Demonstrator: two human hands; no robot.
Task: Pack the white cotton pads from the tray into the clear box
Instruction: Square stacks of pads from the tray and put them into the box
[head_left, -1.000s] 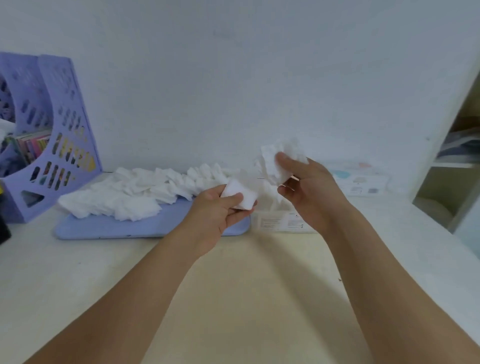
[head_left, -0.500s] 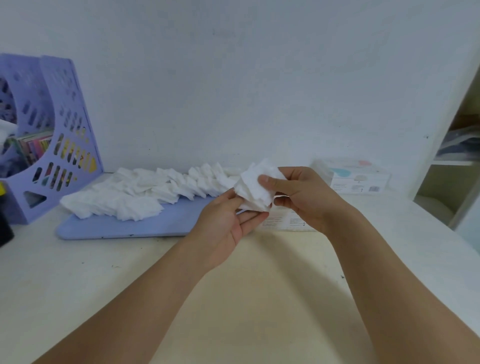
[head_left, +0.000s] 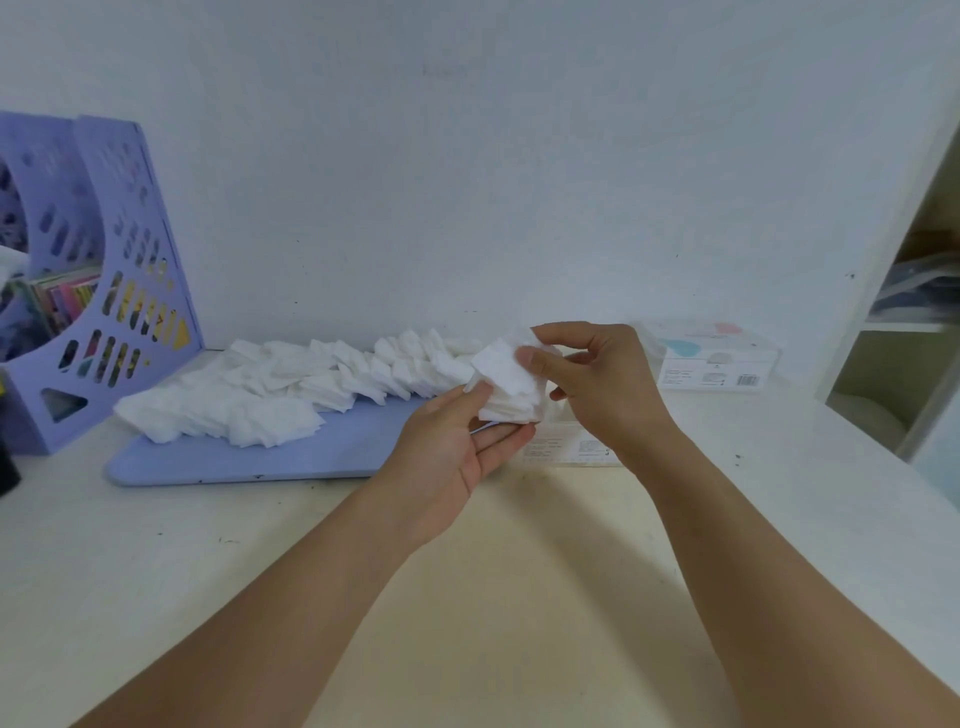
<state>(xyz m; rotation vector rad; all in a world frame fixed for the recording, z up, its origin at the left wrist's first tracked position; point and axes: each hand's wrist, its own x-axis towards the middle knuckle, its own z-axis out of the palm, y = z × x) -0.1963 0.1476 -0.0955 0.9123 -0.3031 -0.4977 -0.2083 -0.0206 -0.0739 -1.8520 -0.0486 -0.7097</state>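
Currently left hand (head_left: 457, 441) cradles pad stack (head_left: 511, 387), right hand (head_left: 597, 384) pinches top — clear box (head_left: 566, 441) apparently beneath; loose, uneven stack may spill.

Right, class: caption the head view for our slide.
Both hands square a stack of cotton pads above the clear box.

Pale desk (head_left: 156, 571); tray (head_left: 291, 457), box (head_left: 571, 447), rack (head_left: 124, 291).

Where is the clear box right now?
In the head view, the clear box sits on the table just right of the blue tray, mostly hidden behind both hands and their stack of cotton pads.
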